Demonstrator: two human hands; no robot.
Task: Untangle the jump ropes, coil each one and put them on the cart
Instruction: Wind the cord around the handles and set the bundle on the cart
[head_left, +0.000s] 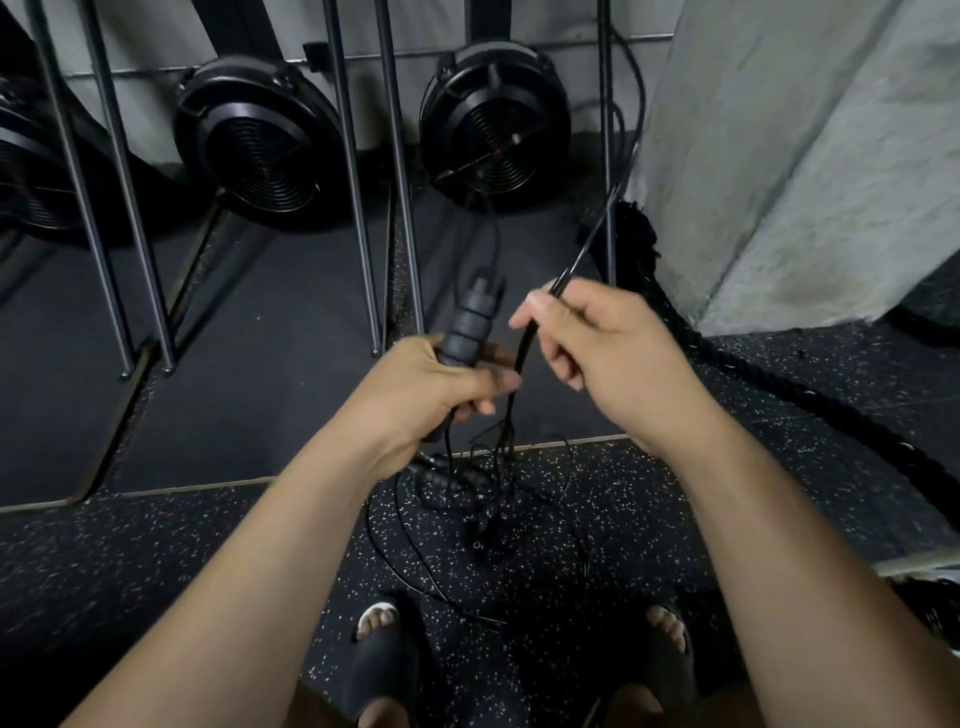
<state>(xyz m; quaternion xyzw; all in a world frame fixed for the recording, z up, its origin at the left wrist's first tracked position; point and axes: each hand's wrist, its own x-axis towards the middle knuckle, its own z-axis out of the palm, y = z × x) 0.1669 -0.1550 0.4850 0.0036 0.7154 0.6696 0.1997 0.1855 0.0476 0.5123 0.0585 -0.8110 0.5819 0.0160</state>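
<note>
Two-handed at frame centre, grips a ribbed handle (467, 322) upright in the left hand (441, 387), pinches a thin cord (521, 358) in the right hand (602, 358) beside it, above the jump ropes (483, 501) tangled at lower centre.

There is only one view, from a camera worn on the person's head. It faces forward and steeply down, with a wide angle that bends the edges. The left grip (436, 389) and the right grip (608, 358) are close, in the middle. The floor (156, 571) lies further below; the feet (378, 621) show at the bottom edge, a wall (779, 156) at the top.
</note>
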